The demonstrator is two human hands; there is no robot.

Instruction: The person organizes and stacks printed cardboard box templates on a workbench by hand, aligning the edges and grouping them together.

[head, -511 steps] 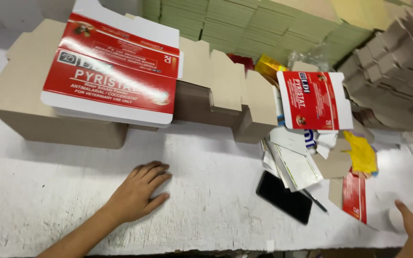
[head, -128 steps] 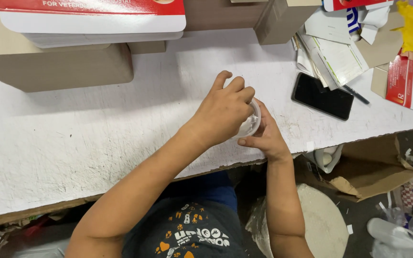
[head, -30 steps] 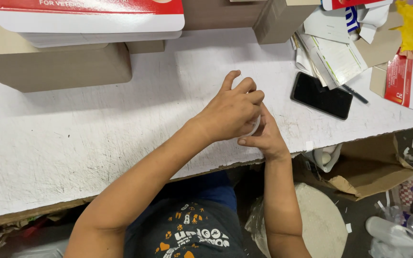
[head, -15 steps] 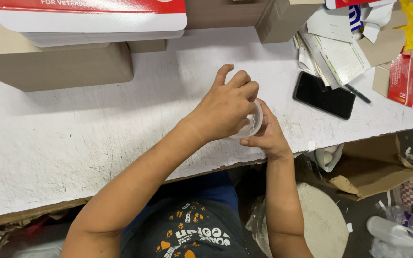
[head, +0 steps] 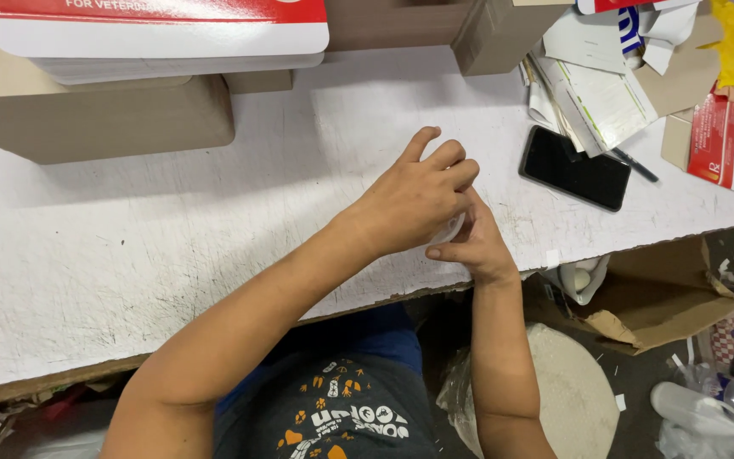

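Observation:
Both my hands meet over the front part of the white worktable [head: 129, 255]. My left hand [head: 414, 195] lies on top, fingers curled, covering a small whitish round thing [head: 449, 229] that looks like a roll of tape. My right hand [head: 469, 242] holds that thing from below and the side. Most of the thing is hidden by my fingers, so only a pale curved edge shows.
A black phone [head: 575, 167] and a pen [head: 635, 164] lie to the right, beside loose papers [head: 592, 93] and a red-and-white carton [head: 719, 140]. A stack of red-and-white flat cartons [head: 163, 38] rests on brown cardboard boxes [head: 104, 119] at the back. An open cardboard box [head: 664, 289] sits under the table.
Over the last second my hands stay in the same spot with small finger shifts on the roll. Seventeen seconds ago they lay apart on the table, holding nothing.

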